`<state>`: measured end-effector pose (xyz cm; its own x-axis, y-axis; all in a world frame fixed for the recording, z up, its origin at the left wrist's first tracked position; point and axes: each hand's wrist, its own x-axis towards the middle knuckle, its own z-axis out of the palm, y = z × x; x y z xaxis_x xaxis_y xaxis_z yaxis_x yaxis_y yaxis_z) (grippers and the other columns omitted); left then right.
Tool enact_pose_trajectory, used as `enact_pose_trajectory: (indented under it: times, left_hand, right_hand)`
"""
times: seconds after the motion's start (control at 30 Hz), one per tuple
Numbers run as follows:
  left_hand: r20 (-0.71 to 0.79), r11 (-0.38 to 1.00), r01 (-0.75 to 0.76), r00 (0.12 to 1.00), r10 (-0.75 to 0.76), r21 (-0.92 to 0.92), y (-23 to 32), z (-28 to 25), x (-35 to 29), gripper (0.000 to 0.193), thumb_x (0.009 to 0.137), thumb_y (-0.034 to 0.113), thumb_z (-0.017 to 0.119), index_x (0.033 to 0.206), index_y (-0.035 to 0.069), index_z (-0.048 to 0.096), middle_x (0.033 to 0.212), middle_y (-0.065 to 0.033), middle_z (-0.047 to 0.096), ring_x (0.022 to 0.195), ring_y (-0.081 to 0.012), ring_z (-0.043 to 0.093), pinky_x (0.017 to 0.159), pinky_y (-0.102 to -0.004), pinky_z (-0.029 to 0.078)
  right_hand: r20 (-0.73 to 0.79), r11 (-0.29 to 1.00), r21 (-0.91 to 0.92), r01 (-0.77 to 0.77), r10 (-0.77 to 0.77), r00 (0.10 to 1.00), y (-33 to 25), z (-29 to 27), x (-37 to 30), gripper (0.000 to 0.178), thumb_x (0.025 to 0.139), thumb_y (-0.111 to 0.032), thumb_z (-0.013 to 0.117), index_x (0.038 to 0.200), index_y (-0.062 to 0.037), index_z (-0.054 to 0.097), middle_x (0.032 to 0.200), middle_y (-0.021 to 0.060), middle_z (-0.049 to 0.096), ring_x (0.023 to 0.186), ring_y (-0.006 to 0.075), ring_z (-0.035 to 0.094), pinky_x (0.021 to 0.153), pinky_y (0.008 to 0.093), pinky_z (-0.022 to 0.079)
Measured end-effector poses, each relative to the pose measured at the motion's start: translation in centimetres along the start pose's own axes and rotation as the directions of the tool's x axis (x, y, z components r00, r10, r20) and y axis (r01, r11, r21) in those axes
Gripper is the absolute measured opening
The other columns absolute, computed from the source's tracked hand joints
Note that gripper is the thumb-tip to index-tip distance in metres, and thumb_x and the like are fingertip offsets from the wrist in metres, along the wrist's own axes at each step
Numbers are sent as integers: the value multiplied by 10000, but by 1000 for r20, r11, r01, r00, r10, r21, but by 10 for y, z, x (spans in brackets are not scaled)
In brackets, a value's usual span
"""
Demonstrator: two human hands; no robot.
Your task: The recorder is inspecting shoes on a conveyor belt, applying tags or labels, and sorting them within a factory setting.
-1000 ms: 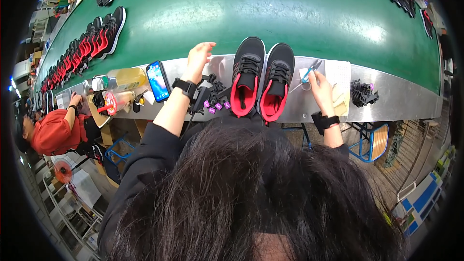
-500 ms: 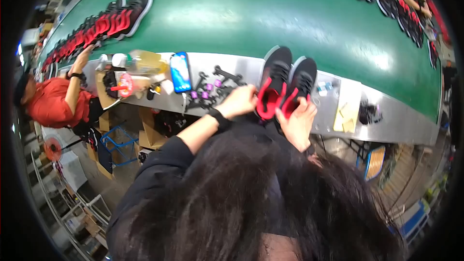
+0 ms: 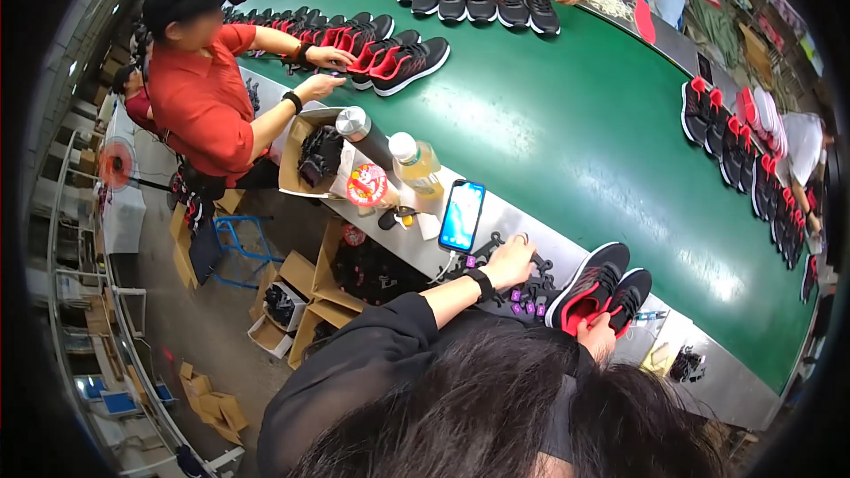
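Observation:
A pair of black sneakers with red linings stands at the near edge of the bench, toes pointing away. My right hand (image 3: 597,338) grips the red collar at the heel of the right sneaker (image 3: 629,297), beside the left sneaker (image 3: 606,267). My left hand (image 3: 512,263) reaches into a spread of small black plastic hooks (image 3: 542,287), some with purple tags. Its fingers are bent down over the hooks, and what they pinch is hidden. Left of that hand lies a lit phone (image 3: 462,215) with a white cable.
A green work surface (image 3: 531,124) carries rows of sneakers (image 3: 478,0). Bottles (image 3: 416,164), a red-lidded cup (image 3: 367,186) and a carton (image 3: 292,155) stand left of the phone. A person in red (image 3: 208,97) handles sneakers at left; others work across. Yellow paper (image 3: 660,356) lies at right.
My view has swung left and up, bringing more of the bench and people in. My left hand has moved from the left sneaker to the hooks; my right stays at the shoes.

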<state>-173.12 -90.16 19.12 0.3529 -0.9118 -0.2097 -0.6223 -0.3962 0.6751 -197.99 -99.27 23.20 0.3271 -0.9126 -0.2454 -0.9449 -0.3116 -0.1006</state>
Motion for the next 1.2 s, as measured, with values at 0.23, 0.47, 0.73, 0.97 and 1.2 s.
enact_pose_trajectory:
  times: [0.23, 0.47, 0.73, 0.97, 1.2]
  left_hand:
    - [-159, 994, -19, 987, 36, 110, -81, 8, 13, 387, 672, -28, 574, 1055, -32, 514, 1030, -257, 479, 958, -411, 507, 789, -455, 477]
    - [-142, 975, 103, 981, -133, -197, -74, -15, 20, 429, 705, 15, 686, 1093, 30, 504, 1072, -201, 480, 975, -364, 554, 841, -412, 470]
    - [-90, 983, 90, 990, -105, -162, -62, -15, 36, 332, 725, 41, 678, 1016, 54, 518, 1032, -169, 492, 939, -361, 560, 793, -431, 475]
    - [-142, 894, 247, 937, -318, -375, -82, -4, 64, 131, 742, 72, 632, 850, 24, 574, 810, -142, 585, 784, -314, 618, 696, -405, 486]
    - [-97, 494, 299, 772, -628, -817, -95, -25, 93, 234, 896, 251, 585, 957, 31, 533, 771, -61, 578, 563, -116, 565, 492, -254, 469]
  right_hand:
    - [-18, 924, 192, 330, -333, 943, -66, -93, 89, 331, 754, -288, 608, 973, -47, 546, 809, 190, 625, 759, 403, 601, 682, 466, 473]
    - [-117, 941, 128, 312, -298, 947, -189, -84, 178, 319, 771, -301, 609, 974, -65, 540, 828, 158, 657, 801, 360, 633, 698, 454, 490]
    - [19, 813, 266, 518, -542, 840, -215, 0, 145, 163, 788, -210, 610, 838, -55, 605, 746, 167, 640, 745, 358, 630, 682, 466, 499]
    - [144, 750, 125, 650, -662, 736, -145, 50, 102, 205, 697, -185, 711, 798, -67, 577, 861, 93, 592, 891, 267, 557, 774, 384, 403]
    - [238, 785, 257, 564, -617, 750, -138, 30, 111, 317, 661, -248, 748, 861, -84, 565, 803, 74, 574, 884, 254, 556, 755, 384, 386]
